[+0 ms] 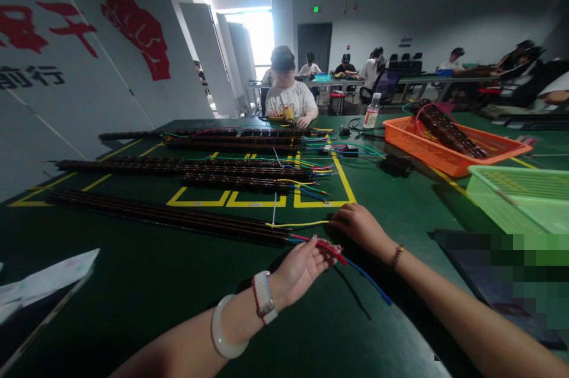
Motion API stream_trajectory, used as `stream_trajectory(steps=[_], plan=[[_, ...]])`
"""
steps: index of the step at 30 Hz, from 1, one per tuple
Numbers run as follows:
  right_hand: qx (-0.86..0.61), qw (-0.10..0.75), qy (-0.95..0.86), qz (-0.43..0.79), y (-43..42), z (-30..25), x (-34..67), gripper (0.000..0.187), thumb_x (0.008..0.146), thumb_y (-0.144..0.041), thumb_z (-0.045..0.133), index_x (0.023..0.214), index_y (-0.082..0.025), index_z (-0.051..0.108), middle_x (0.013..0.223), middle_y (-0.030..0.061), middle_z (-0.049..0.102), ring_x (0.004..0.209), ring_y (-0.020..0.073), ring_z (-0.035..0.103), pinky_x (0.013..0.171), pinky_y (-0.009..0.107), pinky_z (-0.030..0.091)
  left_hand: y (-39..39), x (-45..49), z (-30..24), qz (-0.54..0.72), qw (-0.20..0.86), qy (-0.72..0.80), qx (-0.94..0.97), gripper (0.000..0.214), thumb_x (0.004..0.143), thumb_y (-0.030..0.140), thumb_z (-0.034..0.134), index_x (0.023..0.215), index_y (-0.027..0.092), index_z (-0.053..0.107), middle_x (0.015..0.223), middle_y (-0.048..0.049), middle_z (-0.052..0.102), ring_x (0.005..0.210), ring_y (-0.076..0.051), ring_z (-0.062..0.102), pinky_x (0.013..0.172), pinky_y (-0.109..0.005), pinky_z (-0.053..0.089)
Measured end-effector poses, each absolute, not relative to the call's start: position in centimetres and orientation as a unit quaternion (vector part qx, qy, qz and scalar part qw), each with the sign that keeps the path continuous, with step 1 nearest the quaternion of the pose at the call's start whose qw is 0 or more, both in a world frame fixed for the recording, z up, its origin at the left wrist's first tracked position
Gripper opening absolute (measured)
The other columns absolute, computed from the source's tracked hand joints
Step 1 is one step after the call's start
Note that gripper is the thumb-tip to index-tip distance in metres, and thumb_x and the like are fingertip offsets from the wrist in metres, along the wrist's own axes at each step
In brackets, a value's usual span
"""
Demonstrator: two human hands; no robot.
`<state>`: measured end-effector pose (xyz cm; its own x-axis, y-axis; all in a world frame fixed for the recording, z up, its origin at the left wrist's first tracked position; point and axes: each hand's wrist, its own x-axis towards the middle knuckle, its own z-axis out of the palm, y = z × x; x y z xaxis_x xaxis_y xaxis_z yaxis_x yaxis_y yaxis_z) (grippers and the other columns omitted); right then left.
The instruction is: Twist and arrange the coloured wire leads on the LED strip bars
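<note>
Wall lettering: large red characters [66, 22], 1 readable as 干; smaller black characters [33, 76] below read 前行; a red fist graphic [140, 34] stands to their right.
Nearest bundle: a long dark bundle [169, 215] lies across the green table [146, 295], its wired end reaching the hands.
Taped boxes: small pale labels [255, 204] sit on the yellow tape, too small to read.
Left hand: the left hand [296, 274] is palm up with fingers half-curled, the red wire [331, 252] lying across them; I cannot tell whether they grip it. The blue wire [368, 280] runs out past the fingers.
Right hand: the right hand [362, 228] is palm down, fingers drawn together on the far end of the yellow wire [306, 224].
Bottle: a clear bottle [371, 111] with a white cap; its reddish label is unreadable.
Orange basket: the orange basket [418, 144] holds a dark bundle with a pinkish-red wire, tilted against the rim.
Green basket: a light green basket [520, 194], partly out of view.
</note>
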<state>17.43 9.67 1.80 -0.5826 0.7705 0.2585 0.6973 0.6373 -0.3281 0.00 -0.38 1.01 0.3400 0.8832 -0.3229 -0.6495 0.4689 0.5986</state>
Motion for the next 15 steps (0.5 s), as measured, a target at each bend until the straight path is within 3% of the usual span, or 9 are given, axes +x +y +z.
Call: stream_trajectory(steps=[5,10,15], plan=[[-0.436,0.172,-0.862,0.191,8.7,5.6,17.4,0.026,0.083,-0.041,0.057,0.090,-0.017,0.066,0.089,0.0065,0.066,0.077,0.0159,0.060,0.068,0.026,0.044,-0.3,-0.1,0.9,0.479,0.804,0.307,0.173,0.026,0.091,0.029,0.044,0.092,0.009,0.060,0.102,-0.0151,0.065,0.100,-0.020,0.061,0.100,-0.039,0.037],[-0.429,0.019,-0.888,0.167,6.2,8.5,17.5,0.037,0.085,-0.047,0.050,0.073,-0.018,0.068,0.065,0.0045,0.065,0.056,0.0138,0.056,0.052,0.024,0.035,-0.5,0.0,1.0,0.487,0.809,0.284,0.168,0.027,0.091,0.027,0.044,0.094,0.008,0.062,0.099,-0.0135,0.066,0.099,-0.020,0.061,0.102,-0.038,0.037],[-0.411,-0.075,-0.904,0.093,4.0,8.2,16.8,0.036,0.086,-0.045,0.050,0.073,-0.018,0.070,0.066,0.0070,0.067,0.056,0.0169,0.060,0.048,0.024,0.033,-0.5,-0.1,0.8,0.484,0.811,0.276,0.177,0.026,0.091,0.028,0.044,0.091,0.009,0.062,0.098,-0.0125,0.066,0.095,-0.019,0.061,0.102,-0.038,0.036]])
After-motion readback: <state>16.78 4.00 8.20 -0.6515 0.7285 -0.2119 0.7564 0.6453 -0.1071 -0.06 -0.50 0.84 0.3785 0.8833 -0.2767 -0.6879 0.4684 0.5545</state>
